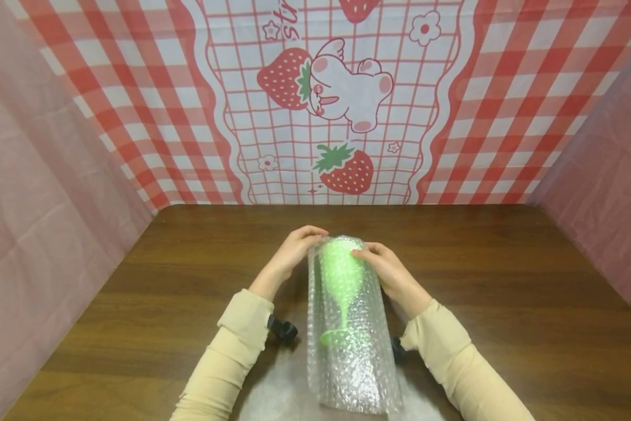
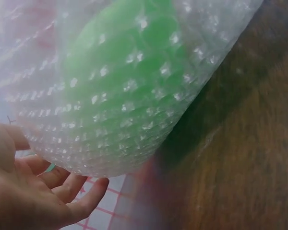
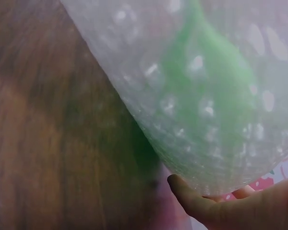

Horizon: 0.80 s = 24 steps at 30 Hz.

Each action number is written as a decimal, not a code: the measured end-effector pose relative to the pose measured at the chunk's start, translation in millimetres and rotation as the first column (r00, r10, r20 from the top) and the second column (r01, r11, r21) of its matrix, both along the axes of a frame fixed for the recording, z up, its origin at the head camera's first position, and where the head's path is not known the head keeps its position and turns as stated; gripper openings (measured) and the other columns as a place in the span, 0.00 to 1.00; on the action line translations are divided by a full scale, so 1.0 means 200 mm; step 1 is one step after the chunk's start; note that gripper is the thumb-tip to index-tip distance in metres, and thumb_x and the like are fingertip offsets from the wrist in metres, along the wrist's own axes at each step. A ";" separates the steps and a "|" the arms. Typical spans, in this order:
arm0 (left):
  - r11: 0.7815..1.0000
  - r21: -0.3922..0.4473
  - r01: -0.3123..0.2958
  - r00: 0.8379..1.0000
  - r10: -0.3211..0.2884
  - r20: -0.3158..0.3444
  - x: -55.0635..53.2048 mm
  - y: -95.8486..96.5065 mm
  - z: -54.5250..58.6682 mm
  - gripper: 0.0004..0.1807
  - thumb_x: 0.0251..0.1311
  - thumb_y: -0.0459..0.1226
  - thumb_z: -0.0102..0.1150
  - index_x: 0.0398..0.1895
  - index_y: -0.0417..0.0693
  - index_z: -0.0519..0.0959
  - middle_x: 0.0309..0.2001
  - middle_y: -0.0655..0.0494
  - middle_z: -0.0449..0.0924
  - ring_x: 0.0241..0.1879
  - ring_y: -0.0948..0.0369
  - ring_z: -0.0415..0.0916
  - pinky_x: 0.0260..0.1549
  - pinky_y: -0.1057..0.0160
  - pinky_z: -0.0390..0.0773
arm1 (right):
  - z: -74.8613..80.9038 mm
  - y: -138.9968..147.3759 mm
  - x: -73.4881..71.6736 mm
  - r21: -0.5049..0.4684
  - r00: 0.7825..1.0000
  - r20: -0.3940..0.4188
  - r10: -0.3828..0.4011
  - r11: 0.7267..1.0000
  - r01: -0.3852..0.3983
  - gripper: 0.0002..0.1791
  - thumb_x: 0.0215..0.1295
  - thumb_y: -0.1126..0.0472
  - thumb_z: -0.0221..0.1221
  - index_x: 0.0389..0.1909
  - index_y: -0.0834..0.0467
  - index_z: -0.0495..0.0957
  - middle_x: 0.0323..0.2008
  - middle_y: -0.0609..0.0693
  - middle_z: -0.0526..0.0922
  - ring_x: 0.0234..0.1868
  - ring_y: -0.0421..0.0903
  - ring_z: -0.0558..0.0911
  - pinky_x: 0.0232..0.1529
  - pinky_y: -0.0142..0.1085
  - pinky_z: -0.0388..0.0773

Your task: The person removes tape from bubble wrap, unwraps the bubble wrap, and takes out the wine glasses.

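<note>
A bright green goblet (image 1: 342, 269) stands out through clear bubble wrap (image 1: 362, 374), which surrounds it and reaches past its foot toward the person. Its bowl lies at the far end, with stem and round foot nearer. My left hand (image 1: 299, 245) holds the wrap's far left corner; in the left wrist view its fingers (image 2: 69, 191) curl at the wrap's rounded end. On the far right side, my right hand (image 1: 391, 266) grips the wrap by the bowl, thumb on top. The right wrist view shows a finger (image 3: 189, 196) under that end; the other fingers are partly hidden.
A brown wooden table (image 1: 189, 280) spreads around the hands. Beneath the wrap's near end is a pale, shiny area (image 1: 273, 386); I cannot tell whether it is a sheet. A red-and-white strawberry cloth (image 1: 483, 117) hangs behind, with pink curtains (image 1: 57, 175) at both sides.
</note>
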<state>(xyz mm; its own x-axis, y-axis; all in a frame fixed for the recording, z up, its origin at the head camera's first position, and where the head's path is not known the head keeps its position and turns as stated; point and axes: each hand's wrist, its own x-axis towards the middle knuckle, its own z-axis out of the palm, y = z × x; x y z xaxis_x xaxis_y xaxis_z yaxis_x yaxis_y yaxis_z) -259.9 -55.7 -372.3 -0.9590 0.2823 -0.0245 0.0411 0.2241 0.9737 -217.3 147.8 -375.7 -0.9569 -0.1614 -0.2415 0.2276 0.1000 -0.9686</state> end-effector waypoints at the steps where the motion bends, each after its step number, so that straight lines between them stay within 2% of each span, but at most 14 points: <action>1: 1.000 -0.003 0.002 1.000 -0.002 0.001 0.00 0.00 0.00 0.16 0.63 0.39 0.49 0.49 0.41 0.75 0.51 0.50 0.76 0.52 0.55 0.70 0.57 0.53 0.66 | 0.00 0.00 0.00 0.001 1.000 -0.003 -0.001 1.000 0.001 0.33 0.62 0.54 0.54 0.62 0.67 0.54 0.56 0.61 0.63 0.51 0.51 0.68 0.48 0.35 0.71; 7: 0.998 0.038 0.050 0.999 -0.050 0.007 0.02 0.02 0.00 0.16 0.64 0.39 0.48 0.49 0.40 0.73 0.51 0.47 0.75 0.50 0.55 0.73 0.52 0.60 0.73 | 0.01 -0.02 0.01 0.017 1.000 -0.026 -0.010 1.000 0.011 0.32 0.63 0.55 0.51 0.62 0.67 0.53 0.57 0.61 0.62 0.52 0.52 0.68 0.49 0.37 0.70; 11: 0.998 0.037 0.054 0.999 -0.054 0.008 0.03 0.03 0.00 0.16 0.64 0.40 0.48 0.49 0.39 0.74 0.49 0.46 0.76 0.45 0.58 0.74 0.48 0.61 0.76 | 0.03 -0.03 0.01 0.043 0.998 -0.057 -0.007 0.999 0.010 0.32 0.64 0.55 0.51 0.63 0.66 0.51 0.61 0.62 0.59 0.57 0.54 0.64 0.56 0.42 0.66; 12: 0.998 0.041 0.046 0.999 -0.047 0.004 0.02 0.04 -0.02 0.16 0.63 0.40 0.49 0.48 0.40 0.74 0.49 0.47 0.76 0.43 0.59 0.75 0.46 0.61 0.76 | 0.04 -0.04 0.02 0.054 0.998 -0.066 -0.001 0.999 0.005 0.33 0.64 0.55 0.51 0.64 0.66 0.50 0.62 0.62 0.57 0.59 0.55 0.63 0.58 0.44 0.65; 14: 0.998 0.052 0.038 0.999 -0.038 0.014 0.02 0.04 -0.01 0.16 0.63 0.40 0.49 0.48 0.40 0.74 0.48 0.47 0.76 0.41 0.60 0.75 0.44 0.62 0.78 | 0.05 -0.04 0.01 0.088 0.997 -0.082 0.013 0.996 -0.006 0.35 0.64 0.53 0.51 0.65 0.66 0.49 0.65 0.63 0.53 0.62 0.56 0.59 0.62 0.48 0.60; 17: 0.997 0.071 0.035 0.999 -0.036 0.021 0.02 0.04 -0.01 0.15 0.63 0.38 0.49 0.49 0.39 0.73 0.49 0.46 0.75 0.41 0.59 0.75 0.44 0.62 0.78 | 0.07 -0.06 0.01 0.175 0.994 -0.100 0.038 0.984 -0.020 0.40 0.62 0.47 0.53 0.66 0.63 0.47 0.67 0.63 0.47 0.65 0.59 0.53 0.64 0.54 0.55; 21: 0.997 0.065 0.043 0.999 -0.045 0.023 0.03 0.05 -0.01 0.15 0.63 0.39 0.49 0.49 0.40 0.73 0.50 0.47 0.75 0.45 0.58 0.75 0.46 0.62 0.78 | 0.08 -0.09 0.02 0.275 0.994 -0.090 0.060 0.961 -0.033 0.44 0.58 0.43 0.56 0.67 0.59 0.47 0.66 0.62 0.46 0.64 0.61 0.54 0.62 0.56 0.57; 24: 0.996 0.068 0.049 0.998 -0.050 0.025 0.03 0.05 0.00 0.16 0.63 0.39 0.49 0.49 0.40 0.73 0.50 0.47 0.75 0.45 0.57 0.75 0.45 0.62 0.78 | 0.07 -0.10 0.02 0.295 0.995 -0.078 0.065 0.955 -0.039 0.46 0.56 0.42 0.58 0.67 0.58 0.47 0.65 0.62 0.48 0.60 0.60 0.59 0.58 0.54 0.64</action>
